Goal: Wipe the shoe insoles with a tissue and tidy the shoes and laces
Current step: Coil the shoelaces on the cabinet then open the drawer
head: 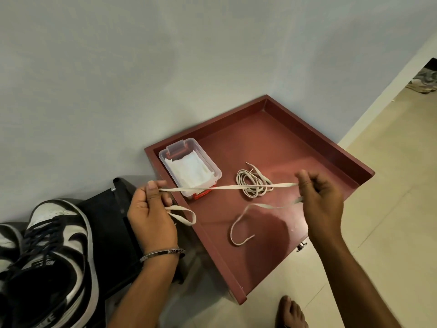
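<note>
I see the left hand [151, 214] and right hand [321, 197] each with a grip pinching a flat lace [227, 187], stretched over the red tray [279, 143]. Coiled lace [253, 183] lies mid-tray; tissue box [190, 166] at 10 o'clock; shoe [59, 256] at 8 o'clock

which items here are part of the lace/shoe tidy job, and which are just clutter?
In the job:
- loose lace, stretched between left hand and right hand
- coiled lace
- tissue box
- sneaker

Just there:
- red tray
- black bag
- bracelet
</note>
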`<state>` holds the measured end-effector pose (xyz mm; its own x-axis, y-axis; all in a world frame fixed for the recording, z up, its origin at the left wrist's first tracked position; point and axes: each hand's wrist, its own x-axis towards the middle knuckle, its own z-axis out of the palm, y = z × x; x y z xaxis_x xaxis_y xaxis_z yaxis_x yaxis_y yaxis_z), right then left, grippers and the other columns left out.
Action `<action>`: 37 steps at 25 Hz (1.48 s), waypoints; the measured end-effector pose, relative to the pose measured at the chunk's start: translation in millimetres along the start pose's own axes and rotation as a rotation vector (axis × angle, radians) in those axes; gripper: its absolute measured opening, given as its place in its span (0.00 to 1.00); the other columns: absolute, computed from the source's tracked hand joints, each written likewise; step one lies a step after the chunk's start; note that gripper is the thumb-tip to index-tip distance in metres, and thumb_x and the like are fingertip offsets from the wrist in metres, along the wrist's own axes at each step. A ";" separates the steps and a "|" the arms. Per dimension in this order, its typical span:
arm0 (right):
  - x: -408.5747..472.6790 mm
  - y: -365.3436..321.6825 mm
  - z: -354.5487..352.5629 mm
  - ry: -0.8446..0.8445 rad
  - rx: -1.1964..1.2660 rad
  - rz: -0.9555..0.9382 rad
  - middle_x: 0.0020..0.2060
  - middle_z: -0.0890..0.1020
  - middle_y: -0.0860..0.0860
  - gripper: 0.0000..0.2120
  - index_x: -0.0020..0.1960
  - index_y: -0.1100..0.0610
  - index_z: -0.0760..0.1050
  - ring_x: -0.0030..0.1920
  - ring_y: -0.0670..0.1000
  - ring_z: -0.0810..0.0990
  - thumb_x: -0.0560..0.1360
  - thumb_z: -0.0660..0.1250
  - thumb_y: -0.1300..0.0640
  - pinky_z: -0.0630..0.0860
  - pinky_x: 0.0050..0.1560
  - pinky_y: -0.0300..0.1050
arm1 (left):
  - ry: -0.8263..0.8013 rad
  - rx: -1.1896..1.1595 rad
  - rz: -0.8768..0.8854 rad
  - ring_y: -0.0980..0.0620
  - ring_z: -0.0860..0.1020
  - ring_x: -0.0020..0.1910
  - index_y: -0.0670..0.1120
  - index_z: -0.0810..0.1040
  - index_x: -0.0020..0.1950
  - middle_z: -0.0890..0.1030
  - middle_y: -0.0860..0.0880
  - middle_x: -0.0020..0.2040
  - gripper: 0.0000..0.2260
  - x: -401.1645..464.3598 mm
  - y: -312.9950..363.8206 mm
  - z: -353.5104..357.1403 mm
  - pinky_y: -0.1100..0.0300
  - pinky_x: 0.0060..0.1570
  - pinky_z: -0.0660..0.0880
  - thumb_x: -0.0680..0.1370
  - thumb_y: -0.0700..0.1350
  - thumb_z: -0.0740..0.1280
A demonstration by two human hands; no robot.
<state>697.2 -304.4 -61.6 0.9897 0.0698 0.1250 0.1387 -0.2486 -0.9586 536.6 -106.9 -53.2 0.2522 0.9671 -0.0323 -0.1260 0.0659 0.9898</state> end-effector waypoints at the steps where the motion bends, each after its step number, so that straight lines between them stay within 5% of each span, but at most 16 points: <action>1: 2.9 -2.5 -3.4 0.123 0.104 0.067 0.36 0.81 0.47 0.06 0.49 0.55 0.81 0.35 0.46 0.76 0.79 0.68 0.53 0.75 0.37 0.40 | 0.023 -0.001 0.024 0.59 0.73 0.28 0.49 0.78 0.45 0.74 0.55 0.28 0.11 -0.6 0.8 -0.2 0.67 0.28 0.72 0.84 0.46 0.58; 3: 7.0 -4.5 -8.4 0.269 0.229 0.182 0.34 0.78 0.50 0.10 0.49 0.57 0.80 0.32 0.47 0.74 0.78 0.68 0.50 0.74 0.35 0.41 | 0.052 0.006 0.055 0.60 0.76 0.29 0.51 0.78 0.47 0.78 0.56 0.30 0.10 -3.3 2.0 0.9 0.69 0.29 0.73 0.83 0.45 0.59; 6: 4.8 -9.6 -5.0 0.244 0.245 0.179 0.34 0.78 0.52 0.08 0.51 0.59 0.79 0.31 0.46 0.77 0.79 0.69 0.54 0.77 0.37 0.47 | -0.020 0.022 0.044 0.57 0.80 0.36 0.50 0.77 0.50 0.82 0.52 0.38 0.07 -9.9 0.3 5.1 0.65 0.35 0.77 0.82 0.43 0.61; 9: 0.0 -29.2 -5.8 0.247 0.220 -0.170 0.50 0.83 0.56 0.06 0.55 0.64 0.78 0.52 0.51 0.84 0.78 0.67 0.66 0.80 0.57 0.50 | -0.127 0.026 0.073 0.51 0.82 0.46 0.51 0.78 0.51 0.84 0.50 0.45 0.07 -16.9 -0.7 12.4 0.60 0.44 0.80 0.81 0.39 0.64; 12: -6.3 -32.3 -0.1 0.079 0.068 -0.366 0.64 0.78 0.52 0.11 0.58 0.61 0.76 0.68 0.52 0.75 0.78 0.64 0.70 0.73 0.68 0.51 | -0.202 0.033 0.088 0.52 0.82 0.51 0.51 0.79 0.51 0.84 0.49 0.49 0.07 -22.2 0.1 16.7 0.62 0.47 0.79 0.79 0.39 0.65; 14: -14.1 -22.8 9.2 -0.018 -0.095 -0.369 0.63 0.79 0.47 0.15 0.61 0.53 0.77 0.66 0.48 0.75 0.77 0.68 0.65 0.73 0.66 0.55 | -0.301 0.042 0.059 0.51 0.83 0.49 0.47 0.80 0.52 0.84 0.48 0.48 0.05 -27.5 -1.2 18.9 0.61 0.47 0.80 0.79 0.39 0.66; 17: -27.7 -18.2 27.2 -0.417 -0.235 -0.491 0.60 0.79 0.41 0.23 0.66 0.47 0.75 0.62 0.41 0.75 0.74 0.73 0.61 0.73 0.61 0.40 | -0.557 0.138 0.039 0.54 0.82 0.50 0.45 0.81 0.53 0.85 0.51 0.48 0.08 -38.6 -2.6 21.7 0.65 0.49 0.78 0.81 0.41 0.62; 20: -33.8 -14.8 35.2 -0.711 -0.235 -0.373 0.44 0.82 0.33 0.18 0.59 0.49 0.82 0.46 0.37 0.81 0.73 0.73 0.66 0.75 0.47 0.32 | -0.680 0.213 0.008 0.56 0.83 0.48 0.46 0.81 0.56 0.84 0.55 0.49 0.11 -44.1 -5.0 22.1 0.66 0.47 0.77 0.83 0.40 0.59; 24: -19.8 -2.7 23.5 -0.339 -0.298 -0.267 0.40 0.84 0.39 0.10 0.49 0.48 0.83 0.41 0.41 0.82 0.76 0.71 0.63 0.78 0.42 0.43 | -0.636 0.240 -0.072 0.49 0.81 0.34 0.50 0.79 0.57 0.85 0.54 0.48 0.10 -35.6 -5.8 18.5 0.47 0.39 0.78 0.82 0.40 0.61; 26: -22.9 -11.3 23.8 -0.418 -0.117 -0.210 0.47 0.84 0.40 0.12 0.58 0.46 0.80 0.47 0.42 0.81 0.77 0.70 0.59 0.77 0.45 0.39 | -0.657 0.209 -0.094 0.49 0.83 0.38 0.48 0.79 0.58 0.85 0.52 0.50 0.09 -34.1 -4.3 18.8 0.45 0.42 0.78 0.82 0.40 0.61; 30: -44.3 -19.1 40.4 -0.927 -0.056 -0.121 0.52 0.82 0.41 0.38 0.76 0.44 0.62 0.54 0.45 0.82 0.72 0.76 0.58 0.79 0.52 0.40 | -0.738 -0.004 -0.230 0.49 0.83 0.56 0.44 0.76 0.63 0.84 0.48 0.56 0.13 -37.8 1.1 21.6 0.58 0.50 0.80 0.83 0.38 0.55; 37: -43.4 -21.3 39.4 -0.974 0.143 0.170 0.48 0.86 0.56 0.44 0.79 0.43 0.52 0.53 0.54 0.85 0.73 0.74 0.61 0.77 0.62 0.52 | -0.789 -0.194 -0.370 0.49 0.81 0.59 0.45 0.73 0.67 0.83 0.48 0.59 0.16 -36.8 16.8 19.9 0.73 0.28 0.74 0.84 0.41 0.51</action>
<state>649.8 -264.1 -56.7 0.5265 0.8214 -0.2196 -0.0713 -0.2147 -0.9741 544.3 -146.3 -32.6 0.8867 0.4300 -0.1700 -0.0472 0.4499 0.8918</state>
